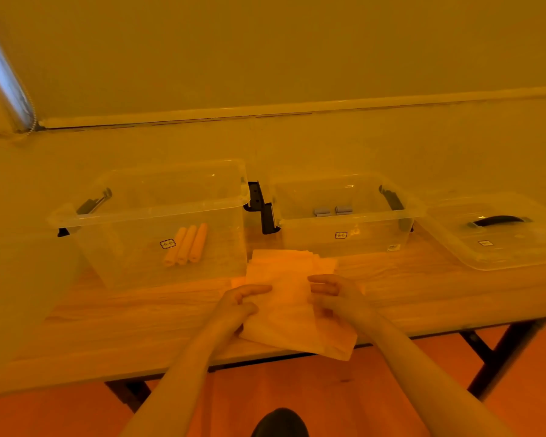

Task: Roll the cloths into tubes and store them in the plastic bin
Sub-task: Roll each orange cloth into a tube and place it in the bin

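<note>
cloths are lying in a loose stack on the wooden table, just in front of the gap between two clear bins, and the top one is reaching past the table's near edge, one corner hanging over the floor. the left hand is pinching the cloth's left side, forefinger stretched out over the fabric and thumb curled underneath. the right hand is gripping the right side, fingers bent across the top of it. both forearms are coming in from the near edge, close together.

the left bin is standing open, its front wall just beside the far edge of the stack, and three rolled cloths are lying side by side on its bottom, touching each other, with bare bottom showing on either side of them. the right bin is holding two small grey rolls near its back. dark latches are hanging between the two bins. a lid with a dark handle is resting flat at the table's right end, near the right bin. bare tabletop is stretching away to the left of the hands, right down to the near edge.
</note>
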